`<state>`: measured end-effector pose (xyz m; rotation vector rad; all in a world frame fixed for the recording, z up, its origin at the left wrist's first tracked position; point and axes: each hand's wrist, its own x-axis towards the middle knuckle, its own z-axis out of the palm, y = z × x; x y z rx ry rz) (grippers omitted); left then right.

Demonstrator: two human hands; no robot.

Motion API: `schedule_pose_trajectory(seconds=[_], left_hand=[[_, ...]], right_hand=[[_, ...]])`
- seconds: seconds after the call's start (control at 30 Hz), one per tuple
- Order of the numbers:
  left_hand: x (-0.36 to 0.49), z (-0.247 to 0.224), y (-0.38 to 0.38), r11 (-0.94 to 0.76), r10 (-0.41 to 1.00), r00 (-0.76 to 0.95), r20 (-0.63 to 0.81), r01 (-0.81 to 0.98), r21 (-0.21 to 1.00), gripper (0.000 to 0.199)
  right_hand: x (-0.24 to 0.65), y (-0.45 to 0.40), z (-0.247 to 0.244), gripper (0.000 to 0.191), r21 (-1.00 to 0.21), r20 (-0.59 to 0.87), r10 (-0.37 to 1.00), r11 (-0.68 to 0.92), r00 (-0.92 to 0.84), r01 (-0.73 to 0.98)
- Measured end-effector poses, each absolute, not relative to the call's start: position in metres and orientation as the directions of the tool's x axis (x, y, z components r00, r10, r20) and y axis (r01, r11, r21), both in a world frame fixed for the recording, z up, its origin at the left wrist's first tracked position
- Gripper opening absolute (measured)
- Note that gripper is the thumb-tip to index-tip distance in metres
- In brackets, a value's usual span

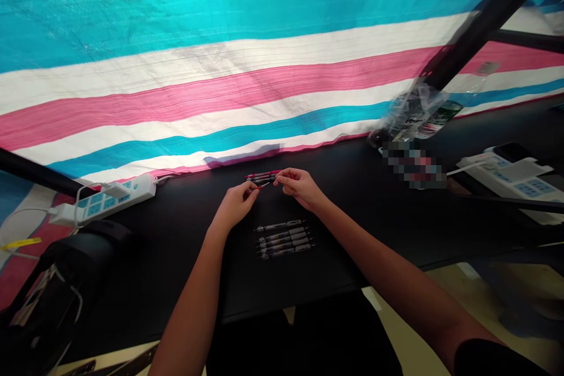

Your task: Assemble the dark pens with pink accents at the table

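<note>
Pinching the red pen (pixel 269 181) between left hand (pixel 235 202) and right hand (pixel 299 187) above the black table (pixel 352 217) — fingertips clamped on it — keep both ends steady; the row of black pens (pixel 284 239) lies just nearer the body.

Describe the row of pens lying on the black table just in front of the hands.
The row of pens is four slim pens lying flat, side by side and parallel, slightly slanted, on the black table. Their barrels look clear with grey and dark parts, probably plastic. They lie close together; whether they touch is too small to tell. Neither the left hand nor the right hand touches them.
</note>
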<state>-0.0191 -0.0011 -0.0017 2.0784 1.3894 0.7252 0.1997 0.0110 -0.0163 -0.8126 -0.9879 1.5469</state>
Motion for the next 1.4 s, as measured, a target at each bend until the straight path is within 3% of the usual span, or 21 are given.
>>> schedule_pose_trajectory(seconds=[0.7, 0.83, 0.93, 1.0, 1.1, 1.27, 1.4], left_hand=[[-0.018, -0.001, -0.002, -0.322, 0.935, 0.331, 0.128, 0.643, 0.695, 0.022], [-0.017, 0.0, -0.003, -0.306, 0.937, 0.338, 0.088, 0.673, 0.674, 0.021], [-0.016, 0.0, -0.003, -0.297, 0.939, 0.336, 0.07, 0.692, 0.659, 0.021], [-0.016, 0.0, -0.003, -0.289, 0.942, 0.33, 0.067, 0.694, 0.659, 0.021], [-0.016, -0.001, -0.003, -0.279, 0.945, 0.321, 0.059, 0.701, 0.656, 0.022], [-0.015, 0.0, -0.003, -0.277, 0.944, 0.327, 0.046, 0.707, 0.651, 0.023], [-0.015, 0.001, -0.004, -0.283, 0.943, 0.329, 0.052, 0.709, 0.646, 0.024]], right_hand=[[0.199, 0.011, -0.022, 0.021, -0.943, 0.038, 0.979, -0.031, -0.199, -0.33], [0.202, 0.012, -0.022, 0.013, -0.993, 0.114, 0.989, 0.113, -0.095, -0.012], [0.214, 0.016, -0.019, 0.005, -0.932, 0.207, 0.97, 0.236, -0.13, 0.275], [0.224, 0.017, -0.016, 0.006, -0.896, 0.102, 0.942, 0.226, -0.319, 0.381], [0.236, 0.013, -0.01, 0.012, -0.82, -0.168, 0.805, 0.206, -0.569, 0.534], [0.237, 0.004, 0.0, 0.019, -0.718, -0.272, 0.705, 0.305, -0.655, 0.626], [0.236, 0.003, 0.002, 0.022, -0.686, -0.309, 0.701, 0.303, -0.642, 0.661]])
